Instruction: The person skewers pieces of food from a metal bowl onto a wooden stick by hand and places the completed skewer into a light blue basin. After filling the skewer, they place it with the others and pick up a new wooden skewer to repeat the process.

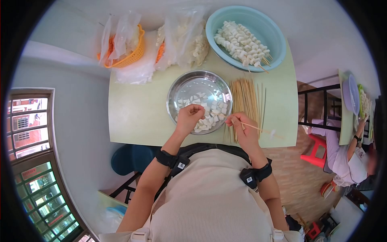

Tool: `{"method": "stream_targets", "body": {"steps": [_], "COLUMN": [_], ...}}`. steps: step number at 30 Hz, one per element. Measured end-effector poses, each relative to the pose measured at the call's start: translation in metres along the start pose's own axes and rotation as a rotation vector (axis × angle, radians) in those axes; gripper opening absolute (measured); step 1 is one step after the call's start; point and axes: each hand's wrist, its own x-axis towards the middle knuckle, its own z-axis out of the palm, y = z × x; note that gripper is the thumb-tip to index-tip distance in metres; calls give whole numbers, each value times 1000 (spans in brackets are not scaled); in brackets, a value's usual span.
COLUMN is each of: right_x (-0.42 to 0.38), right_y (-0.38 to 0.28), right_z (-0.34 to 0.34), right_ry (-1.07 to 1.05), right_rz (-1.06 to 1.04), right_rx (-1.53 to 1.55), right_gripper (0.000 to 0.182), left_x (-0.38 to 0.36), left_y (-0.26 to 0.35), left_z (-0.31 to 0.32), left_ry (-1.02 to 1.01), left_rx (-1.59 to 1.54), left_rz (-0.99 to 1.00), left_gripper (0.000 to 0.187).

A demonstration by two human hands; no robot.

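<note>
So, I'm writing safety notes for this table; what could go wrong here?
The thin stick in the right hand points toward the left hand, so it might prick a finger. The right hand is over loose sticks, which it could scatter. White pieces by the near rim of the bowl could spill if bumped.

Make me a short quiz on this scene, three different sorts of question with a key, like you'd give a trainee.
1. Multiple choice: where do the loaded skewers lie?
a) in the orange basket
b) in the light blue basin
c) on the floor

2. True or false: the person's right hand holds a thin stick.

3. Fill in the blank: from the person's side, the bundle of bare sticks lies to the ____ of the metal bowl.

Key: 1. b; 2. true; 3. right
</note>
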Motion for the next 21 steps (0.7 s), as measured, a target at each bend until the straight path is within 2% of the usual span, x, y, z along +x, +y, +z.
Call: {"method": "stream_targets", "body": {"steps": [4, 8, 12, 14, 17, 18, 19, 20, 21], "right_x": [1, 3, 7, 11, 8, 8, 8, 6, 4], "right_y": [-6, -3, 14, 18, 15, 20, 24, 27, 30], "right_z": [2, 6, 17, 21, 21, 22, 21, 17, 11], "right_ry": [-30, -24, -68, -76, -26, -18, -7, -3, -71], "right_rz": [-58, -119, -122, -167, -101, -32, 39, 40, 117], "right_rx": [-182, -229, -201, -198, -125, -24, 78, 77, 0], "right_gripper": [14, 13, 12, 11, 16, 24, 32, 32, 35], "left_x": [-2, -3, -14, -16, -9, -5, -2, 1, 2], "left_y": [3, 7, 19, 28, 29, 28, 26, 26, 27], "left_z": [4, 5, 17, 22, 16, 13, 8, 3, -1], "left_ry": [42, 92, -1, -19, 69, 72, 156, 237, 232], "left_rx": [45, 25, 34, 71, 192, 191, 227, 263, 263], "left_rz": [11, -4, -27, 53, 159, 163, 190, 216, 215], "left_gripper": [17, 17, 16, 15, 14, 14, 13, 13, 13]}}
